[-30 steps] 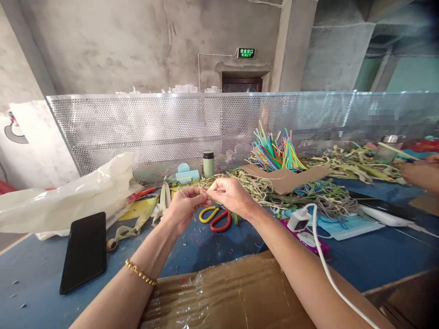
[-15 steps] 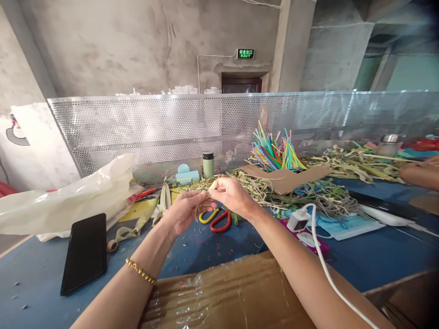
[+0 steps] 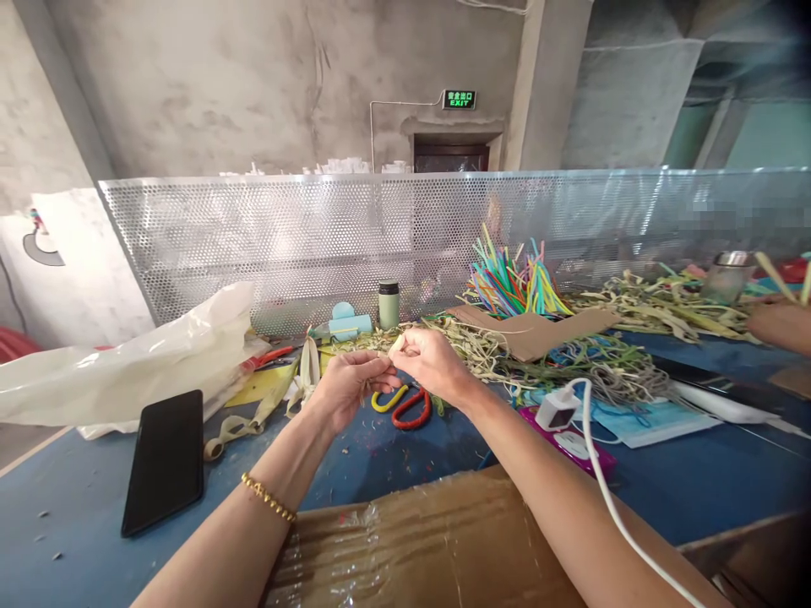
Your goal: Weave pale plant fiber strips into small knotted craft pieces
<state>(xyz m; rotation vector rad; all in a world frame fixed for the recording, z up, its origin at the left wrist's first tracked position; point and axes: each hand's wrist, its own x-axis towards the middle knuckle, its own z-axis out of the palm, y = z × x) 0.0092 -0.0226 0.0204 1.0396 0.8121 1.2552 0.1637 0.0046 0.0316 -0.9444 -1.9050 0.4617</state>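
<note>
Over the middle of the blue bench [image 3: 76,523] we bring our left hand [image 3: 345,384] and right hand [image 3: 429,365] together, fingers curled and tips pinched on a pale leaf strip [image 3: 396,344]. A cardboard box [image 3: 431,549] crowds the near edge, a black phone [image 3: 165,460] lies to the left, and scissors [image 3: 402,405] sit just beneath our hands.

On the desk [image 3: 76,515], the flask [image 3: 389,304] stands before the mesh screen [image 3: 253,236]. Nearer-left of the flask lies the phone [image 3: 165,460]; just before it the left hand [image 3: 345,388] and right hand [image 3: 427,363] meet on a strip [image 3: 396,344].
</note>
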